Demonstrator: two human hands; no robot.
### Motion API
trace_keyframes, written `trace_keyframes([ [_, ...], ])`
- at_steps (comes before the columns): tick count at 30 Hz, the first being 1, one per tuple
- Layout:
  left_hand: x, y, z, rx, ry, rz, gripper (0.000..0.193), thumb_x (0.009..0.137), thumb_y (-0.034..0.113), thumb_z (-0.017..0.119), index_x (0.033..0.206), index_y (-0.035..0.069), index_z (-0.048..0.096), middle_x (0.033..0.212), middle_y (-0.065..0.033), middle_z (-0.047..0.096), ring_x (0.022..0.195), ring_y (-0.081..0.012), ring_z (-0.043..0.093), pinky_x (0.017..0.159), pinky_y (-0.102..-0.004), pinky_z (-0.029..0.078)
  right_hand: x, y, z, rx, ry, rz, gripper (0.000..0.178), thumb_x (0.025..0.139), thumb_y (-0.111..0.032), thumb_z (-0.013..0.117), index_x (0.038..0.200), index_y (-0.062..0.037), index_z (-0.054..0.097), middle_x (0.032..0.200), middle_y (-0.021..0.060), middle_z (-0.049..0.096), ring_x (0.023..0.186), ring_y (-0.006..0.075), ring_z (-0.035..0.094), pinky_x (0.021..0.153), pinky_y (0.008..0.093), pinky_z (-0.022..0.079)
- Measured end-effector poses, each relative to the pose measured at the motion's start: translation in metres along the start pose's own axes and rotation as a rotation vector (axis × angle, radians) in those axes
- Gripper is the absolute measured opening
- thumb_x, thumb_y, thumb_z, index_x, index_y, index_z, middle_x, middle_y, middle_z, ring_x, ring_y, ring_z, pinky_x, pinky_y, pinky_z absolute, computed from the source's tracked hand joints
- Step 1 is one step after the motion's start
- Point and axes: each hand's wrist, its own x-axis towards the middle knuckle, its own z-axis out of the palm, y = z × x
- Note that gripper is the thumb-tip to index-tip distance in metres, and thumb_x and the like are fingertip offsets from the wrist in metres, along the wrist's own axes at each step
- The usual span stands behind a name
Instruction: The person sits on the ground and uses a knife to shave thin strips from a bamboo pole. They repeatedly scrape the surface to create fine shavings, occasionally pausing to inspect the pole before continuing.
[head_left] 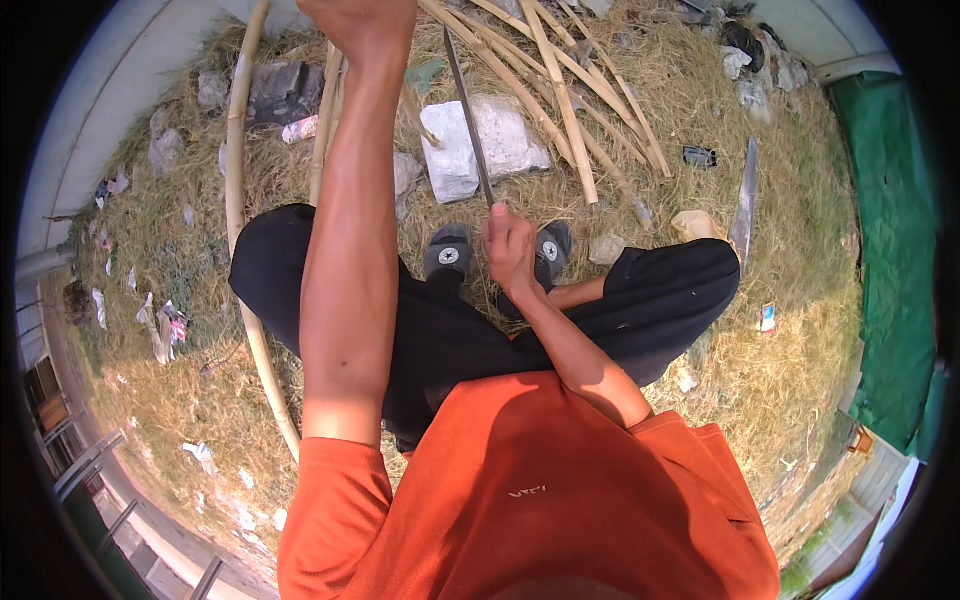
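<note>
Knife (468, 115) handle clenched in rt hand (508, 245) fingers; lt hand (362, 22) fisted round bamboo strip (325, 125).

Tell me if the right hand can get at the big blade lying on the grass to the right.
Probably not yet: the right hand is closed on a long knife, and the blade lies beyond the right knee.

Orange shirt (540, 480), black trousers (450, 340), pale tan bamboo strips (560, 90), green tarpaulin (890, 230), white stone (485, 145)

Sunlit outdoor yard, dry grass ground (780, 380) littered with paper scraps (165, 325), stones, green tarp (890, 250) at right edge.
</note>
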Motion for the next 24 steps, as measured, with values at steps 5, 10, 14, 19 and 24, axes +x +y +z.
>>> trace_keyframes([
  [5, 0.001, -0.006, 0.004, -0.03, 0.043, 0.098, 0.038, 0.1, 0.027, 0.049, 0.078, -0.004, 0.057, 0.06, -0.0221, 0.049, 0.055, -0.0349, 0.047, 0.056, -0.0452, 0.037, 0.006, 0.076, 0.035, -0.228, -0.086, 0.359, 0.081, 0.09, -0.072, 0.039, 0.067, 0.0049, 0.051, 0.056, 0.0142, 0.053, 0.042, 0.025, 0.048, 0.053, 0.037, 0.046],
  [10, 0.001, -0.012, -0.008, -0.03, -0.027, -0.026, 0.044, 0.102, 0.03, 0.047, 0.075, -0.004, 0.054, 0.059, -0.0177, 0.044, 0.056, -0.028, 0.045, 0.057, -0.0451, 0.035, 0.017, 0.047, -0.004, 0.881, -0.666, 0.956, 0.069, 0.089, -0.074, 0.041, 0.068, -0.0076, 0.043, 0.05, 0.0, 0.036, 0.032, 0.0117, 0.028, 0.049, 0.0344, 0.044],
  [14, 0.001, -0.012, -0.002, -0.019, 0.04, 0.042, 0.045, 0.102, 0.032, 0.046, 0.075, -0.003, 0.054, 0.057, -0.0169, 0.042, 0.054, -0.0264, 0.042, 0.055, -0.0447, 0.035, 0.019, 0.038, -0.014, 0.642, -0.512, 0.839, 0.067, 0.09, -0.068, 0.045, 0.068, -0.0046, 0.047, 0.049, 0.004, 0.041, 0.034, 0.018, 0.035, 0.05, 0.0363, 0.043],
  [19, 0.007, -0.018, -0.018, 0.025, 0.054, 0.002, 0.046, 0.101, 0.034, 0.048, 0.076, -0.004, 0.055, 0.057, -0.0188, 0.045, 0.053, -0.0273, 0.043, 0.055, -0.0449, 0.035, -0.003, -0.016, -0.025, -0.011, -0.041, 0.095, 0.067, 0.094, -0.057, 0.045, 0.076, 0.0046, 0.064, 0.061, 0.0183, 0.061, 0.056, 0.0311, 0.061, 0.061, 0.0436, 0.047],
  [24, 0.0, -0.011, 0.0, 0.029, 0.026, -0.052, 0.047, 0.101, 0.036, 0.048, 0.076, -0.003, 0.056, 0.056, -0.0155, 0.045, 0.053, -0.0239, 0.046, 0.054, -0.0436, 0.036, -0.009, 0.041, 0.016, -0.226, 0.014, 0.069, 0.066, 0.097, -0.051, 0.041, 0.073, 0.0081, 0.06, 0.063, 0.0222, 0.059, 0.057, 0.0334, 0.058, 0.062, 0.0428, 0.047],
])
